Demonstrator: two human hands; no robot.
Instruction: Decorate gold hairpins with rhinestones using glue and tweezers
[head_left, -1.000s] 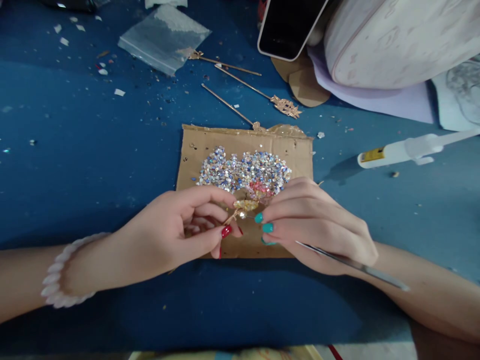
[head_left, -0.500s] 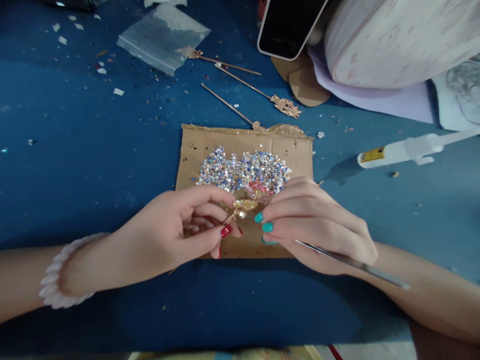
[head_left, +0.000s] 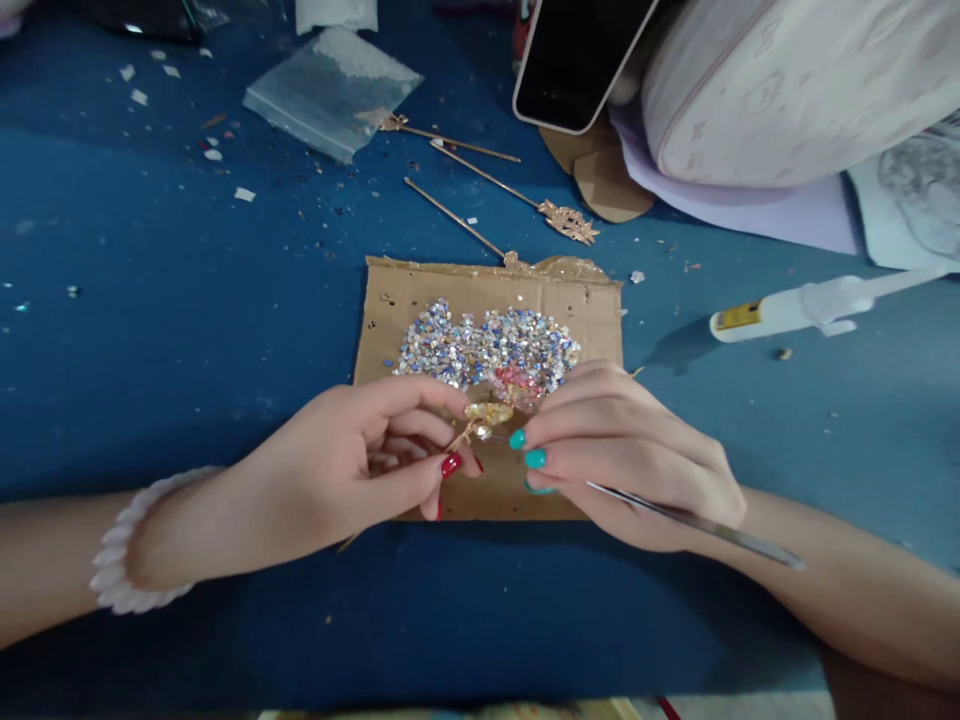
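My left hand (head_left: 337,470) pinches a gold hairpin (head_left: 489,413) between thumb and fingers. Yellow and clear stones cover its head, and the far end of its stick peeks out below my wrist side. In my right hand (head_left: 637,460), closed fingers grip a slim silver metal tool (head_left: 697,525). Its fine tip reaches the hairpin's head beside a clear stone; whether they touch I cannot tell. Beneath both hands is a cardboard sheet (head_left: 379,330). On it lie many small glittering stones (head_left: 517,340) in blue, silver and pink, with a pink-red cluster (head_left: 517,385) close to my right fingers.
Several gold hairpins (head_left: 566,220) lie beyond the cardboard, by a clear plastic bag (head_left: 330,95). A phone (head_left: 581,60) and a pale rounded case (head_left: 795,90) stand at the back right. A white glue bottle (head_left: 787,308) is on the right. Small chips dot the blue table (head_left: 187,330).
The view has shifted slightly, so the table's things sit a little lower. Both hands keep nearly the same pose around the hairpin and the tool.
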